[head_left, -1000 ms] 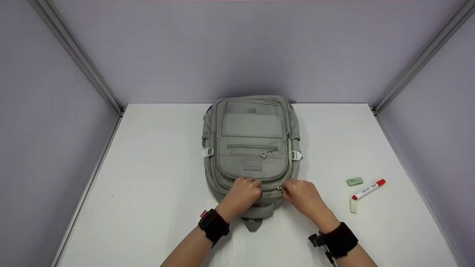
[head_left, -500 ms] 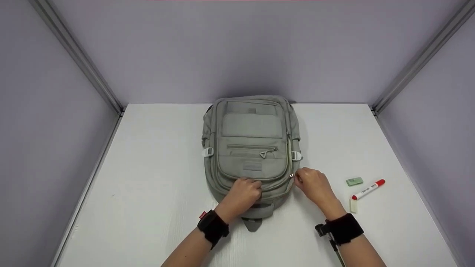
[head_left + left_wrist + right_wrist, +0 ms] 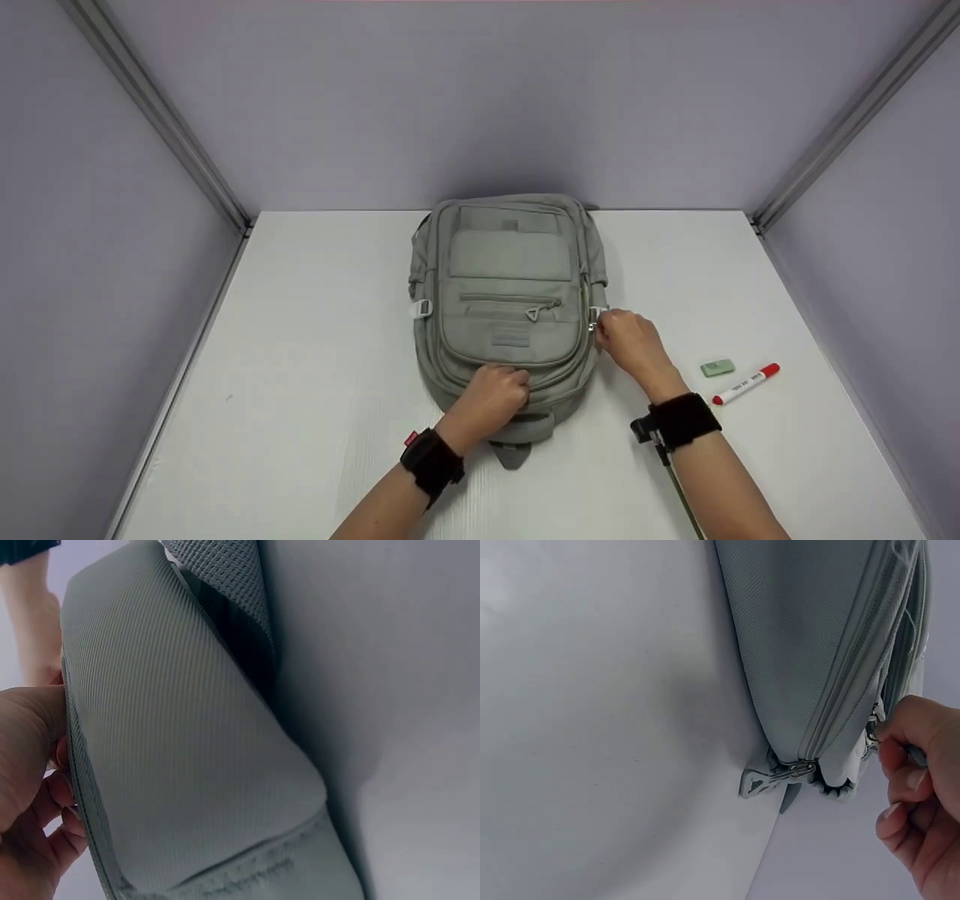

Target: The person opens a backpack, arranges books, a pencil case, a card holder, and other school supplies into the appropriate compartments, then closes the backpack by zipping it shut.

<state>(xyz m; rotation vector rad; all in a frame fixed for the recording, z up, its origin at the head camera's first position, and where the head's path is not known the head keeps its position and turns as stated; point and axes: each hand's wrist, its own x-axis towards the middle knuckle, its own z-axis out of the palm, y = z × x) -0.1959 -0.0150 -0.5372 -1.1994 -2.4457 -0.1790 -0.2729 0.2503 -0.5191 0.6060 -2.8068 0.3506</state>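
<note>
A grey-green backpack (image 3: 510,255) lies front side up on the white table, its top handle (image 3: 525,430) toward me. My left hand (image 3: 491,397) grips the fabric edge at the bag's top end; its thumb and fingers pinch that edge in the left wrist view. On the bag's right side, near the white strap buckle, my right hand (image 3: 634,345) pinches a metal zipper pull (image 3: 871,731). The fingers cover part of this pull. A second zipper pull (image 3: 769,780) with a triangular tab hangs free lower on the bag's side in the right wrist view.
Right of the bag lie a green eraser (image 3: 718,367) and a white marker (image 3: 746,385) with red ends. My right wristband mostly hides a pale eraser beside the marker. Grey panels (image 3: 480,105) enclose the table at the back and sides.
My right hand has drawn the zipper pull from the bag's top right corner up along its right side. The pale gap there has narrowed. My left hand has stayed in place.
</note>
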